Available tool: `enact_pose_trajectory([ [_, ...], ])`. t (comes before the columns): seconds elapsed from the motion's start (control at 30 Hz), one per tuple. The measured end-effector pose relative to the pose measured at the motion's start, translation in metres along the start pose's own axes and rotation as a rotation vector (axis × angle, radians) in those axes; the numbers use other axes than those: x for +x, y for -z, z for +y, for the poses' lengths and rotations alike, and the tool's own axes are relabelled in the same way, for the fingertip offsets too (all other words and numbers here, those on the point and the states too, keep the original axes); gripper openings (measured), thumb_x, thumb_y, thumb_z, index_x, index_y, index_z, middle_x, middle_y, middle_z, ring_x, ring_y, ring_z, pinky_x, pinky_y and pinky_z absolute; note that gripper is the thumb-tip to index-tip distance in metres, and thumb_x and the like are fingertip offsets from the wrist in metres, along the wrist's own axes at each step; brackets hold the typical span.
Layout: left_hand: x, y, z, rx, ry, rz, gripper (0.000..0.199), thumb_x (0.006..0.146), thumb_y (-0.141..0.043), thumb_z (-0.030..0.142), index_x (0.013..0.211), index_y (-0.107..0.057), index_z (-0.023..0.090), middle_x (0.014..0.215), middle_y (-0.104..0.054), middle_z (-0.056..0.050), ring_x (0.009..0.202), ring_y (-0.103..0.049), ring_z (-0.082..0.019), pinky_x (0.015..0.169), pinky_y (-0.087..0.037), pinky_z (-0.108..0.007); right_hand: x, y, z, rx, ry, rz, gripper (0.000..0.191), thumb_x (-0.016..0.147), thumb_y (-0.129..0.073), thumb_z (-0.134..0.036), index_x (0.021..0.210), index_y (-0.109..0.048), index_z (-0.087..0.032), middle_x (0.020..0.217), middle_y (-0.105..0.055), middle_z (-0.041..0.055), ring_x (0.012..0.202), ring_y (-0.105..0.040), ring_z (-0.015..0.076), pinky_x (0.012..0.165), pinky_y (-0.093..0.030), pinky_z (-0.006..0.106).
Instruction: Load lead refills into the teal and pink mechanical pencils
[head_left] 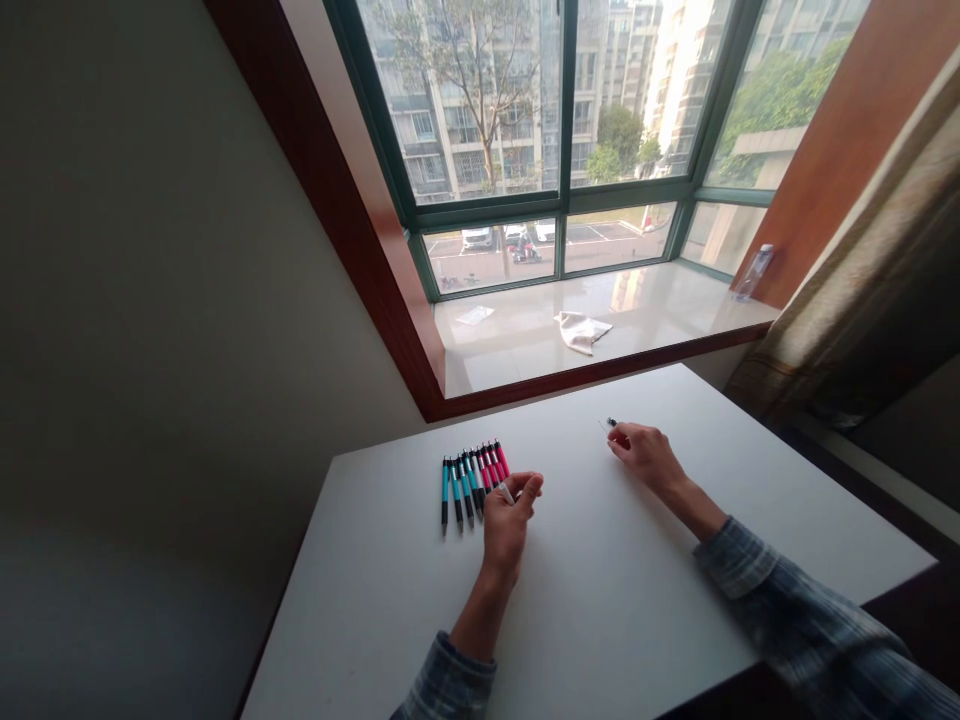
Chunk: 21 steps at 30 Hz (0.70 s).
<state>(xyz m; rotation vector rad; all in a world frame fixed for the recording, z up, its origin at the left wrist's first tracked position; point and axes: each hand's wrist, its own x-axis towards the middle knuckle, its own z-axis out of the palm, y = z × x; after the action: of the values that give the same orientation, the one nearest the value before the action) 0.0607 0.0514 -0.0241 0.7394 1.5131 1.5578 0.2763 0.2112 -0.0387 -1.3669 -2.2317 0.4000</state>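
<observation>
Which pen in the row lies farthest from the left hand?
The teal-and-black pen at the row's left end; no other lies further left.

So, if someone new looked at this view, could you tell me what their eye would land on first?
Probably the bright window at the top, with buildings and trees outside. Next, the row of teal, white and pink pens on the white table, just beyond the left hand, which holds something white. The right hand reaches toward a small dark item near the table's far edge.
</observation>
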Motion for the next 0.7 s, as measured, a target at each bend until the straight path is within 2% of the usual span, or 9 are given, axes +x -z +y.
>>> enact_pose_trajectory([
  [0.1,-0.003,-0.002,0.001,0.026,-0.004,-0.016,0.051,0.068,-0.084,0.061,0.085,-0.076,0.014,0.073,-0.065,-0.004,0.062,-0.050,-0.012,0.056,-0.036,-0.024,0.005,-0.005,0.008,-0.036,0.003,-0.017,0.015,0.090,-0.059,-0.027,0.087,-0.072,-0.022,0.083,-0.076,0.0047,0.075,-0.069,0.0219,0.069,-0.047,0.030],
  [0.27,-0.004,-0.003,0.003,0.040,-0.002,-0.017,0.053,0.068,-0.083,0.064,0.085,-0.076,0.014,0.072,-0.065,-0.004,0.063,-0.052,-0.013,0.056,-0.037,-0.024,-0.015,-0.010,0.013,-0.026,-0.004,0.005,0.015,0.092,-0.058,-0.029,0.096,-0.071,-0.023,0.086,-0.075,0.0031,0.076,-0.069,0.0211,0.068,-0.046,0.030],
  [0.37,-0.004,-0.004,0.003,0.051,0.007,-0.028,0.053,0.068,-0.082,0.064,0.085,-0.076,0.014,0.072,-0.064,-0.004,0.064,-0.052,-0.013,0.056,-0.037,-0.024,-0.023,-0.011,0.016,-0.022,-0.013,0.004,0.015,0.091,-0.056,-0.026,0.093,-0.071,-0.023,0.085,-0.074,0.0030,0.074,-0.068,0.0207,0.068,-0.046,0.030],
  [0.7,-0.003,-0.003,0.001,0.040,0.008,-0.062,0.050,0.071,-0.082,0.061,0.087,-0.076,0.014,0.072,-0.060,-0.001,0.060,-0.044,-0.010,0.055,-0.035,-0.023,-0.017,-0.013,0.023,-0.031,-0.031,0.030,0.016,0.090,-0.057,-0.024,0.091,-0.072,-0.023,0.087,-0.075,0.0043,0.076,-0.069,0.0217,0.071,-0.048,0.031],
])
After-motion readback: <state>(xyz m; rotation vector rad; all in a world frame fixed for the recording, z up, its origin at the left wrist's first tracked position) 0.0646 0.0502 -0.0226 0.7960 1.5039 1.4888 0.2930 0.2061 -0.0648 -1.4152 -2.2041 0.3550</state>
